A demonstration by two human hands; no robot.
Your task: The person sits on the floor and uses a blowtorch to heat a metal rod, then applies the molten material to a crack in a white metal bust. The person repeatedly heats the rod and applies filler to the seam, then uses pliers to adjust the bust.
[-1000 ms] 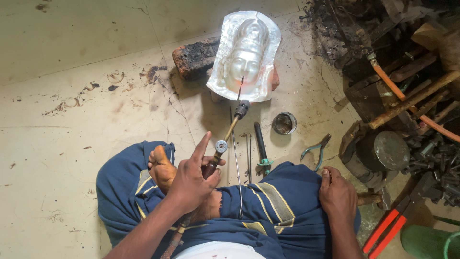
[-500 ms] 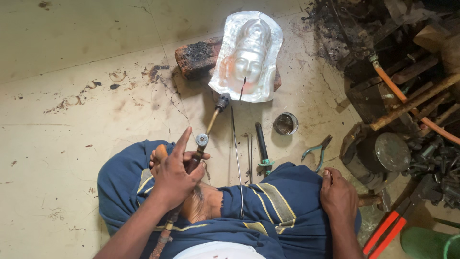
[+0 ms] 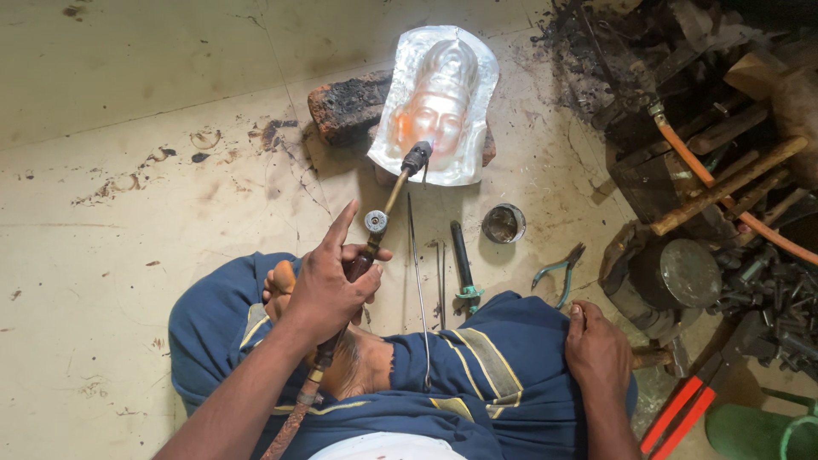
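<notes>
- My left hand (image 3: 328,285) grips the handle of a brass-stemmed gas torch with a dark nozzle (image 3: 388,200), index finger raised off it; a braided hose trails from the handle down past my forearm.
- Change from a second ago: the nozzle, then short of the workpiece, now sits at the lower edge of the silvery embossed sheet-metal face relief (image 3: 439,102), and the face part has taken on an orange glow that it lacked in the earlier views. I judge that heat is now falling on the metal.
- The relief lies propped on a charred, blackened brick (image 3: 345,106) on the pale concrete floor (image 3: 128,170), just ahead of my crossed legs.
- My right hand (image 3: 596,349) rests palm down on my knee over the blue striped cloth (image 3: 477,375), closed on nothing, as in the earlier views.
- Container: a small round metal tin (image 3: 504,223) stands open on the floor right of the torch; its inside looks dark and I cannot tell what it holds.
- Beside it lie a thin steel rod (image 3: 417,281), a dark-handled tool (image 3: 462,260) and teal-handled pliers (image 3: 558,273).
- To the right, a heap of wooden-handled hammers (image 3: 724,183) and scrap.
</notes>
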